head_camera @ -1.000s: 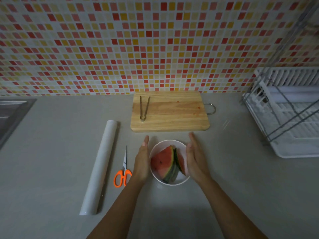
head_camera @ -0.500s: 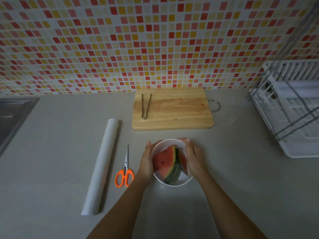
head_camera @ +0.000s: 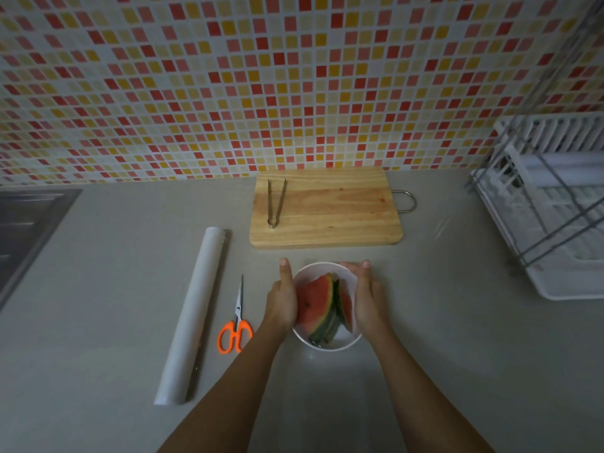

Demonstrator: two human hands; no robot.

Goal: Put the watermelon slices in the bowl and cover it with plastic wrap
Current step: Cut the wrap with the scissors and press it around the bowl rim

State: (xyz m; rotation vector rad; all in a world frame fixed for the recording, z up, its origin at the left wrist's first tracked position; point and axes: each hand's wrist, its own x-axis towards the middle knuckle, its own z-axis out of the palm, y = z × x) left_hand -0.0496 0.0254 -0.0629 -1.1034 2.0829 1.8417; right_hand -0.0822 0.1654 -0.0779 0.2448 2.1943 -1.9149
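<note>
A white bowl stands on the grey counter in front of me, below the cutting board. Red watermelon slices with green rind stand on edge inside it. My left hand presses against the bowl's left side and my right hand against its right side, fingers curled round the rim. Whether plastic film lies over the bowl I cannot tell. The roll of plastic wrap lies on the counter to the left, apart from both hands.
Orange-handled scissors lie between the roll and the bowl. A wooden cutting board with metal tongs sits behind the bowl. A white dish rack stands at the right and a steel sink at the left.
Both hands moved inward from flat beside the bowl to clasping its sides, fingers curling over the rim. The bowl stayed in place.
</note>
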